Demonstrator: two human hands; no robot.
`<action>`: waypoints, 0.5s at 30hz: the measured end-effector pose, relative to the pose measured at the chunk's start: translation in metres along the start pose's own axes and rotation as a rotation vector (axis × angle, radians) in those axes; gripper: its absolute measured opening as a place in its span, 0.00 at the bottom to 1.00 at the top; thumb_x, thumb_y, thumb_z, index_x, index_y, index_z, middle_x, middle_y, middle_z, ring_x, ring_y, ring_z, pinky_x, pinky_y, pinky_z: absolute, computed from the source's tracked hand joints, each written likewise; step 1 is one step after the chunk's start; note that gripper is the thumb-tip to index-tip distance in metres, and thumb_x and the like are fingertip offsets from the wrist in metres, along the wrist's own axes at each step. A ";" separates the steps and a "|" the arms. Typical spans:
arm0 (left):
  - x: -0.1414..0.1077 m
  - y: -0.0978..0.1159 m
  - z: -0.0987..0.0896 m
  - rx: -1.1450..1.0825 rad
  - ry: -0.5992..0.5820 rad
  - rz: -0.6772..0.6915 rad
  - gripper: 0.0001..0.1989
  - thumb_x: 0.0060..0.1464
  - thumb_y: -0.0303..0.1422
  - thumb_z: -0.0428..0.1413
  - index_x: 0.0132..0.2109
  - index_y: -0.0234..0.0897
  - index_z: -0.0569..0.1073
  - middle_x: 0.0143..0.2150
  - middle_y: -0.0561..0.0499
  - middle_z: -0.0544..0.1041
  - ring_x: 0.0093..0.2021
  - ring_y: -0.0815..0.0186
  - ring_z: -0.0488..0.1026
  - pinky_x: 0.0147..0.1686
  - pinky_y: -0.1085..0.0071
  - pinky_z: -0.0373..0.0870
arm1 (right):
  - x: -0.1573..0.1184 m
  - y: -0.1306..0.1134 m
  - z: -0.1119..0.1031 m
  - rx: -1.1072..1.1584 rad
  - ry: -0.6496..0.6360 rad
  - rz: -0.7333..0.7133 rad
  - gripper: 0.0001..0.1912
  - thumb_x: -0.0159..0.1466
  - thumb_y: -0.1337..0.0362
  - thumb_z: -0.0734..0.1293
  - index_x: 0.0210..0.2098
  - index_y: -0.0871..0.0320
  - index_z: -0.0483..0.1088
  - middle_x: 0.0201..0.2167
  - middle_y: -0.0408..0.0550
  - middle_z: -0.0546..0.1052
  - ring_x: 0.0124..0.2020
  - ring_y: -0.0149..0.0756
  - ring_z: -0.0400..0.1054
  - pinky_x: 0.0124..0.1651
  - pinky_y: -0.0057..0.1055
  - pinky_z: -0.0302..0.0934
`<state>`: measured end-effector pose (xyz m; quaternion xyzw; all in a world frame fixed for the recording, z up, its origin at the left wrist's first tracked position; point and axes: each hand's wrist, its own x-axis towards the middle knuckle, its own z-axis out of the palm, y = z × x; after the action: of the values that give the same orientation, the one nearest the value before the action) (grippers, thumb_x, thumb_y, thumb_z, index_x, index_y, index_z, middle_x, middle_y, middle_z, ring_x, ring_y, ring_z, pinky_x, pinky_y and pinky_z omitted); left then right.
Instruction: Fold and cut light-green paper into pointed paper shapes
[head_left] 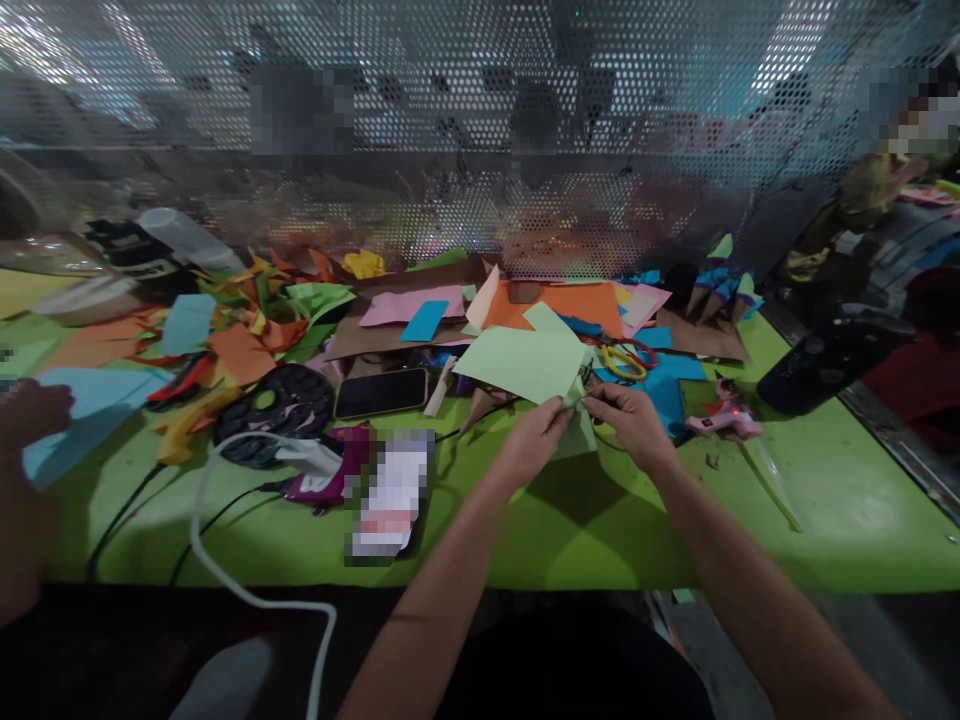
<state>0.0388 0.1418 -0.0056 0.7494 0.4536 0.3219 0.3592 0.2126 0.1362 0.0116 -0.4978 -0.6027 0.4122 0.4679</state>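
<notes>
My left hand [536, 440] and my right hand [626, 415] meet above the green table, both with fingers pinched on a small folded piece of light green paper [576, 392]. Part of a light green paper hangs below my fingers. Just behind them a larger light green sheet [521, 360] lies on the pile of coloured papers. Scissors with red and yellow handles [628, 360] rest to the right of that sheet, close to my right hand.
At left, another person's hand [37, 410] is over blue paper [97, 400]. A purple glue gun [330, 480], two phones and a white cable lie left of my arms. A pink glue gun [726, 420] and dark bottle [825, 360] are at right. Behind stands a perforated metal panel [450, 200].
</notes>
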 end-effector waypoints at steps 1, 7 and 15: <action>0.000 -0.001 0.000 0.011 -0.002 0.000 0.12 0.64 0.37 0.46 0.34 0.37 0.68 0.32 0.51 0.73 0.34 0.64 0.68 0.36 0.69 0.63 | 0.000 0.000 0.000 0.000 0.003 -0.009 0.13 0.57 0.53 0.69 0.27 0.57 0.71 0.24 0.41 0.70 0.28 0.32 0.60 0.33 0.30 0.55; 0.000 -0.001 0.001 -0.003 -0.040 0.031 0.11 0.63 0.35 0.46 0.38 0.37 0.71 0.34 0.50 0.75 0.35 0.63 0.69 0.38 0.69 0.65 | -0.002 0.000 0.001 -0.008 0.051 -0.028 0.13 0.56 0.54 0.70 0.26 0.57 0.69 0.24 0.41 0.68 0.28 0.32 0.58 0.32 0.29 0.53; -0.001 0.000 0.004 0.029 -0.132 0.032 0.10 0.63 0.35 0.46 0.36 0.37 0.69 0.35 0.49 0.76 0.36 0.63 0.70 0.38 0.69 0.65 | 0.000 0.001 -0.001 0.048 0.072 -0.039 0.14 0.56 0.52 0.70 0.26 0.56 0.69 0.24 0.40 0.68 0.27 0.31 0.58 0.32 0.30 0.53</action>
<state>0.0412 0.1399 -0.0076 0.7814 0.4215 0.2710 0.3720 0.2135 0.1363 0.0110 -0.4891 -0.5850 0.3994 0.5089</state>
